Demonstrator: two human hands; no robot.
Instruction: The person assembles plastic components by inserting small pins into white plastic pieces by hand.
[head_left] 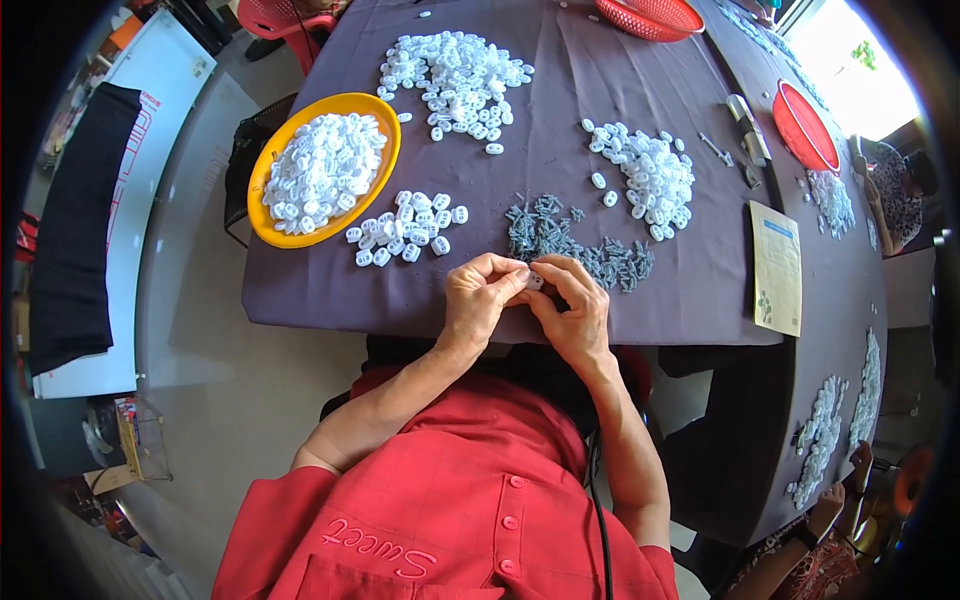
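Both hands meet in front of my chest, over the near edge of the cloth-covered table. My right hand point(572, 305) pinches a small white oval plastic piece point(535, 283), partly covered by the fingers. My left hand point(477, 303) is closed in a pinch against it; whatever its fingertips grip is hidden. Just beyond my fingers lies a pile of small dark grey screw-like pieces point(545, 232). To the left of it is a small group of white oval pieces point(408, 228) with dark holes. A larger heap of similar white pieces point(650, 180) spreads to the right.
A yellow basin point(262, 220) full of white pieces stands at the left edge. Farther back is another white heap point(455, 80). Red baskets point(805, 125), a booklet point(775, 268) and a white tool-like object point(748, 130) lie right. Other people's hands point(828, 508) work at the right-hand table.
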